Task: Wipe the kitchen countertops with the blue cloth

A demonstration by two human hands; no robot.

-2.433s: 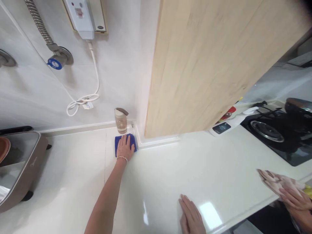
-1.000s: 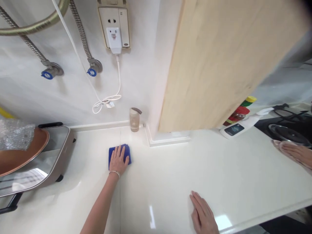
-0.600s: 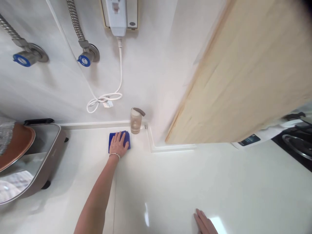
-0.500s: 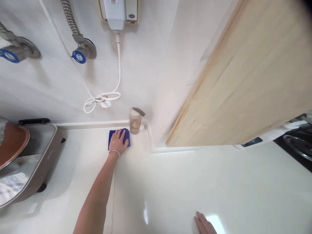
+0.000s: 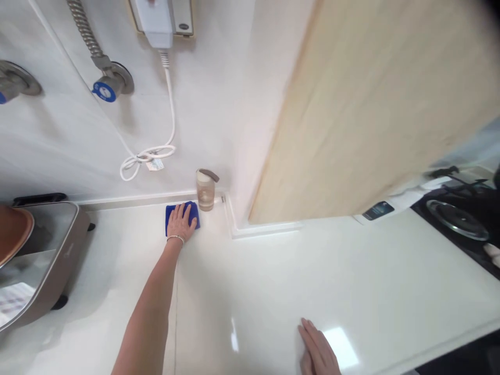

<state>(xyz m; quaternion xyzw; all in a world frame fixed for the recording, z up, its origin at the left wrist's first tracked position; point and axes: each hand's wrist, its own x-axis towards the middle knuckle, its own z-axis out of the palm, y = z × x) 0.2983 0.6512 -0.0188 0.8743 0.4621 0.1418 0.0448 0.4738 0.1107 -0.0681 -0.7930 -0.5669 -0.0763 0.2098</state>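
Note:
A folded blue cloth [image 5: 170,212] lies on the white countertop [image 5: 250,281] by the back wall. My left hand [image 5: 180,223] rests palm down on it, fingers spread and lying flat, with a bracelet at the wrist. Just right of the cloth stands an upright clear bottle [image 5: 205,195] with a pale lid and a brownish handle; the hand is apart from it. Near the bottom edge, my right hand [image 5: 318,349] lies on the counter with its fingers stretched out and nothing in them; part of it is out of the frame.
A brown electric pan [image 5: 66,255] with a copper-coloured piece in it stands at left. Above are a shutoff valve [image 5: 109,86] and a looped white cord [image 5: 150,152]. A wooden cabinet panel [image 5: 351,114] overhangs at right, near a black stove [image 5: 457,219].
The view has swung to the right, so more of the stove and more of my right hand show. My left hand stays on the cloth beside the bottle.

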